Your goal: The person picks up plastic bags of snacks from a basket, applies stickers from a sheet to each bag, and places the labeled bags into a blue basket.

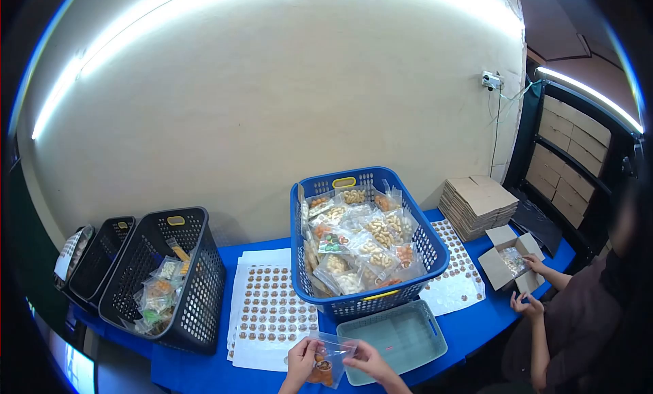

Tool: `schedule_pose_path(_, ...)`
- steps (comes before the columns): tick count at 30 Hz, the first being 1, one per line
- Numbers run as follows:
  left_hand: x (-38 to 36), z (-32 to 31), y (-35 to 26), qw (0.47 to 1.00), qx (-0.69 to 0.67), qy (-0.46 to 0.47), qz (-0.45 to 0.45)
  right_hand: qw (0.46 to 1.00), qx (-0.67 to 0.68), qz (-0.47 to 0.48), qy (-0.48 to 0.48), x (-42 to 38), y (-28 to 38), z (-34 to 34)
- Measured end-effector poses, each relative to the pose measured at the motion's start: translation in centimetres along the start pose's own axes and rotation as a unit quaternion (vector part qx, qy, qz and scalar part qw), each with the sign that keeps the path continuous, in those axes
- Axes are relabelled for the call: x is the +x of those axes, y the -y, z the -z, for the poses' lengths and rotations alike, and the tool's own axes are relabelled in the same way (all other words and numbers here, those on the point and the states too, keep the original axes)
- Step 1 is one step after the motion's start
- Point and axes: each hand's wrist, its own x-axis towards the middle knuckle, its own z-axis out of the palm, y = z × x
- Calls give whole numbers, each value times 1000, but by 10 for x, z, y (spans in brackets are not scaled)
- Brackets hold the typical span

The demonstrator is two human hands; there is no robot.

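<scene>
A clear zip bag (325,375) with orange-brown contents and a round label sits between my hands at the table's front edge. My left hand (299,364) is closed on the bag's left side. On its upper right edge, my right hand (368,364) pinches the plastic. Just left of the bag lie white sheets of round stickers (272,326). A shallow grey-green tray (435,350) is by my right hand. Behind the tray stands a blue basket (435,254), full of small clear bags of cashews and orange snacks.
A dark basket (197,278) with several snack bags stands left, beside more dark baskets (112,248). At right, a co-worker's hands (534,268) are at an open cardboard box (494,268). Flattened cartons (479,197) are stacked behind another sticker sheet (459,285).
</scene>
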Motion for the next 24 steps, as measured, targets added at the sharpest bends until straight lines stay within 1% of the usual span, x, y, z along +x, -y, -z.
schedule_pose_path(1, -1, -1, 4, 999, 36, 6, -9, 994, -100, 49, -2, 0, 12, 5)
schedule_pose_path(2, -2, -2, 8, 993, 113, 32, 0, 975, -198, 95, -3, -1, 26, 10)
schedule_pose_path(3, -5, -6, 5, 985, 157, 61, -24, 945, -295, 140, -3, -2, 38, 12)
schedule_pose_path(4, -8, -12, -5, 974, 200, 89, -49, 926, -341, 161, -6, -4, 47, 4)
schedule_pose_path(5, -11, -18, -11, 960, 244, 116, -76, 922, -355, 154, -1, -5, 43, 1)
schedule_pose_path(6, -14, -23, -12, 956, 249, 112, -104, 917, -369, 150, 4, -3, 41, -2)
schedule_pose_path(7, -15, -24, -12, 958, 254, 95, -97, 912, -382, 147, 10, -1, 40, -7)
schedule_pose_path(8, -15, -23, -11, 958, 259, 78, -92, 903, -389, 185, -7, -3, 41, -13)
schedule_pose_path(10, -16, -21, -10, 961, 262, 42, -77, 882, -412, 226, -30, -2, 33, -21)
schedule_pose_path(11, -16, -19, -11, 964, 249, 34, -88, 872, -423, 244, -41, -3, 29, -24)
schedule_pose_path(12, -17, -17, -16, 966, 236, 27, -99, 878, -413, 239, -39, -3, 28, -26)
schedule_pose_path(14, -17, -11, -13, 966, 231, 16, -118, 871, -420, 251, -35, -3, 26, -27)
schedule_pose_path(15, -16, -6, -13, 971, 214, -12, -106, 868, -424, 256, -34, -3, 25, -26)
schedule_pose_path(17, -15, 4, -15, 978, 181, -67, -80, 884, -399, 242, -18, -6, 24, -27)
schedule_pose_path(18, -14, 6, -24, 974, 197, -63, -90, 893, -386, 232, -10, -8, 23, -27)
schedule_pose_path(21, -17, 5, -27, 973, 190, -89, -98, 908, -355, 220, -27, -12, 17, -30)
schedule_pose_path(22, -15, 11, -22, 972, 179, -97, -120, 898, -392, 202, -16, -12, 15, -27)
schedule_pose_path(24, -10, 25, -30, 974, 72, -196, -85, 872, -461, 165, 7, -16, 5, -19)
